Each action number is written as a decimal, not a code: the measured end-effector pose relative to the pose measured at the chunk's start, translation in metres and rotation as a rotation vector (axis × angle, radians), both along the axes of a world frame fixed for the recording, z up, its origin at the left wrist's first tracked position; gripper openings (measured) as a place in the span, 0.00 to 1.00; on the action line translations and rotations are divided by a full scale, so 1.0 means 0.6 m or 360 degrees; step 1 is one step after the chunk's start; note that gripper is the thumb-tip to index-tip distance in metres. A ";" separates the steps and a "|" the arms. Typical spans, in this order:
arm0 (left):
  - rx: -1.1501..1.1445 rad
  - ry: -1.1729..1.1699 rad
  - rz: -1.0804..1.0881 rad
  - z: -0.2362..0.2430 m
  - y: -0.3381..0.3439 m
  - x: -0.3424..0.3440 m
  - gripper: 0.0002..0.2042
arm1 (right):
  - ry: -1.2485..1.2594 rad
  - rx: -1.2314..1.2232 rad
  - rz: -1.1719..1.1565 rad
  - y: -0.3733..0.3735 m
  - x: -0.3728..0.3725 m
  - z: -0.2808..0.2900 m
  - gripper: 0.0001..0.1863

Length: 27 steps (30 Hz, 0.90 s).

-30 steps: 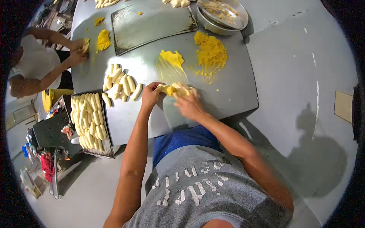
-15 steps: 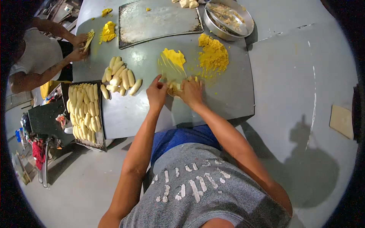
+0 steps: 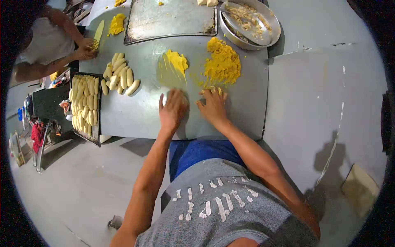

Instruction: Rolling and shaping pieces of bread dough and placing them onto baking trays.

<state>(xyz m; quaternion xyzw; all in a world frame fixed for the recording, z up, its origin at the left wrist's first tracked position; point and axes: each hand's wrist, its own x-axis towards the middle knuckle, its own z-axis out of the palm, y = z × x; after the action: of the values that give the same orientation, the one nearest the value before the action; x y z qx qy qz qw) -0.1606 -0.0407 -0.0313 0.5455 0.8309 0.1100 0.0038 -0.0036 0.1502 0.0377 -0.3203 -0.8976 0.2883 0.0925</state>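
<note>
My left hand (image 3: pixel 173 109) rests low over the steel table, fingers apart and slightly blurred, above something pale that is mostly hidden. Just right of it, my right hand (image 3: pixel 214 107) has curled fingertips on a yellow-smeared dough piece (image 3: pixel 214 89). Beyond them lie a thin yellow smear (image 3: pixel 177 64) and a crumbly yellow mound (image 3: pixel 223 61). Pale rolled dough pieces (image 3: pixel 123 76) are piled on the table to the left, beside a dark-rimmed tray (image 3: pixel 98 119) filled with several rows of similar rolls.
A co-worker (image 3: pixel 41 43) works at the left edge with both hands on dough beside another yellow lump (image 3: pixel 117 24). At the back are a flat metal sheet (image 3: pixel 168 20) and stacked round pans (image 3: pixel 275 33). A dark stand (image 3: pixel 43 101) is left of the tray.
My hands have moved apart: the left one has spread its fingers from a pinch, while the right stays on the dough. The view has shifted, and the co-worker's dough strip looks longer.
</note>
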 end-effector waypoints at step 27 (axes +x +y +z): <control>0.0116 -0.0165 0.0555 0.009 0.057 0.022 0.31 | 0.0126 -0.0245 0.0121 0.018 0.055 -0.004 0.13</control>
<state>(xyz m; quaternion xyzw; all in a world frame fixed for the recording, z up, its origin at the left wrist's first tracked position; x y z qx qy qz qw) -0.1476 -0.0067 -0.0261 0.3865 0.9071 0.1669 0.0077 0.0297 0.1612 0.0355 -0.2804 -0.8800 0.3722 0.0920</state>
